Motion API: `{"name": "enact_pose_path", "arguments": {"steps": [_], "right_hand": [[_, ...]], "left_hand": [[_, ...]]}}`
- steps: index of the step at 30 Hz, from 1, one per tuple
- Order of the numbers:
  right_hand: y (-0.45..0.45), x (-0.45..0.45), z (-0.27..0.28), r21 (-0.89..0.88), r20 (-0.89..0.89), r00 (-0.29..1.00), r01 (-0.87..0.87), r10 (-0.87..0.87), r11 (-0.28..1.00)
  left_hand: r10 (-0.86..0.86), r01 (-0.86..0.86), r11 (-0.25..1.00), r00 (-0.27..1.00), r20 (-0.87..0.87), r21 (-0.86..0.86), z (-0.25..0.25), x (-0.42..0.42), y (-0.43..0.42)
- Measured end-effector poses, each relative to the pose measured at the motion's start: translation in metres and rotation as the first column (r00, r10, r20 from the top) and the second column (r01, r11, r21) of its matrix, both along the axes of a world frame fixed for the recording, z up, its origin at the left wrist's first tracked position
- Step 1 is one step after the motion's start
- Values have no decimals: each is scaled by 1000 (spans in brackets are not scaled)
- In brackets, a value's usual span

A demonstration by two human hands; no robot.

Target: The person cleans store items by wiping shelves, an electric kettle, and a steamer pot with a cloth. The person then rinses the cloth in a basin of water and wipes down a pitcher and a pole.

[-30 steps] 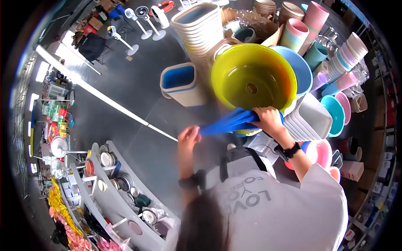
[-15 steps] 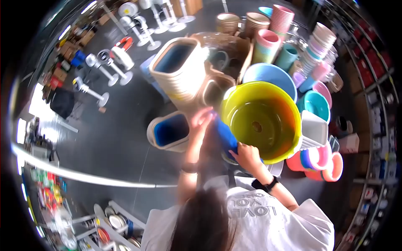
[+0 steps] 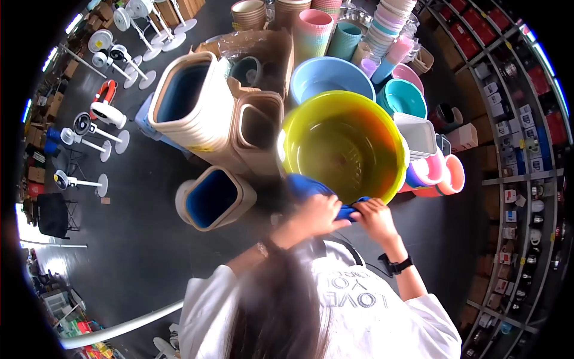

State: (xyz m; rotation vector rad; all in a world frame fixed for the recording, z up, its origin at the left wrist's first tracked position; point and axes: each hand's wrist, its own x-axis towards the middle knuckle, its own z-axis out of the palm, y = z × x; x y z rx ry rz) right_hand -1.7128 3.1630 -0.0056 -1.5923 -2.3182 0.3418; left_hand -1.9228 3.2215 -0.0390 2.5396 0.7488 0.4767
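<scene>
A blue cloth [image 3: 308, 187] is bunched at the near rim of a large yellow-green basin [image 3: 332, 149]. My left hand [image 3: 320, 214] is closed on the cloth, slightly blurred, below the basin's lower left rim. Close beside it on the right, my right hand [image 3: 373, 216] grips the cloth's other end with fingers curled over it. The two hands are nearly touching. Part of the cloth is hidden under my fingers. The basin's inside faces up, with a small mark at its bottom.
Stacked beige bins [image 3: 197, 102] and a blue-lined bin [image 3: 218, 197] stand left. A light blue basin [image 3: 332, 81], cups and a teal basin [image 3: 406, 99] are behind. Shelves [image 3: 508, 179] line the right; white fans [image 3: 107, 113] stand far left.
My left hand has come down and right, closing on the cloth beside my right hand. The cloth, stretched out earlier, is now bunched. The view has swung, shifting the bins left.
</scene>
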Motion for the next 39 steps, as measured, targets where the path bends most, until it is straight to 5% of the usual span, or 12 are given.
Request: {"name": "enact_pose_path", "arguments": {"steps": [13,15,19,22,24,26,28,29,32,34,37,39], "right_hand": [[129,145,-33,175,489,811,269,-321,947],[170,146,-36,229,527,818,127,-232,965],[265,125,-40,335,499,858,-63,-121,940],[327,91,-50,244,430,902,-166,46,955],[373,62,-86,271,415,878,-371,241,888],[354,-12,-57,149,218,948,-267,232,952],[335,-55,-54,356,193,936,-345,293,868],[326,-71,-49,250,159,931,-360,328,899],[287,-116,-26,-10,-40,880,-474,473,881],[255,-126,-36,255,-27,750,-635,661,730],[242,-122,-32,395,149,699,-690,699,606],[260,-106,-25,252,198,774,-633,602,731]], "left_hand": [[-1,0,984,1000,-7,-178,-27,115,31],[115,-98,943,993,35,-318,-23,132,32],[-61,53,993,996,-72,-102,-8,128,34],[67,-111,983,958,280,144,-45,103,22],[52,-58,997,991,-124,-46,3,61,36],[505,-528,849,817,278,8,27,5,40],[793,-797,598,604,80,87,38,-42,47],[858,-863,492,503,106,110,20,-56,52],[820,-751,567,476,317,-337,-59,-63,76],[807,-574,589,453,378,-570,-36,-50,72],[863,-593,501,397,312,-630,-31,-37,65],[884,-602,439,423,200,-667,-57,-37,67]]}}
